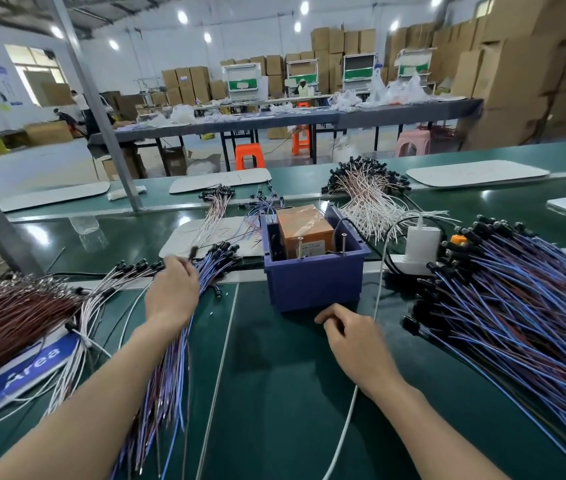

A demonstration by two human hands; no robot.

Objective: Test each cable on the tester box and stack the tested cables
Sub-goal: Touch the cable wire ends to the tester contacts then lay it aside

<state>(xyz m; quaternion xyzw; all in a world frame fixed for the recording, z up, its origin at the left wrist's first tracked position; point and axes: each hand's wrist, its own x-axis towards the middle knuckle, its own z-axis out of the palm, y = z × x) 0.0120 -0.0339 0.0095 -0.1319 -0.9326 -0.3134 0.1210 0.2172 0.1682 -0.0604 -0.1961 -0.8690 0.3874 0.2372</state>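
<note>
Tester box: blue bin [312, 282] at mid-tabletop, open top, with an orange unit [304, 228] inside; two metal pins [343, 243] stand upright at its near wall.
Tested stack: blue-purple cables [167, 362] left of the bin. Long axis runs from near edge to far edge, black plug ends pointing away and slightly right, bare wire ends toward the near edge.
Left hand: left hand [172, 292] lies on the plug end of the stack, back to the camera. Fingers bend down over the cables and their tips are blurred; cannot tell if they pinch one.
Right hand: right hand [350, 337] on the tabletop just in front of the bin, fingers loosely curled, nothing in them.
Untested pile: blue cables [517, 306] at the right edge, black plugs pointing left, wires fanning toward the near right corner.
Other piles: white cables [368, 202] behind the bin; brown cables [7, 317] at the left edge.
Power: white adapter [421, 242] right of the bin; a white cord [347, 424] runs to the near edge.
</note>
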